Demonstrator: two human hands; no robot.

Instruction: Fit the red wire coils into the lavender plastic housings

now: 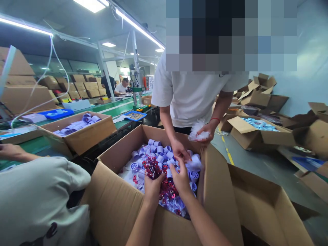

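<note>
An open cardboard box [120, 148] in front of me holds many lavender plastic cups [160, 149] and clear plastic bags. My left hand [153, 186] is closed around a bunch of small red parts with thin wires [153, 168]. More red parts [167, 188] lie on the cups between my hands. On the right, my right hand [181, 177] has its fingers apart, with the fingertips close to a co-worker's hand [180, 149] above the cups. That person's other hand holds a crumpled clear plastic bag [198, 131].
Left of the box, another carton [79, 135] of lavender parts stands by a green conveyor [107, 108]. A person's grey clothing [43, 194] is at the lower left. Open cartons [261, 205] stand on the right.
</note>
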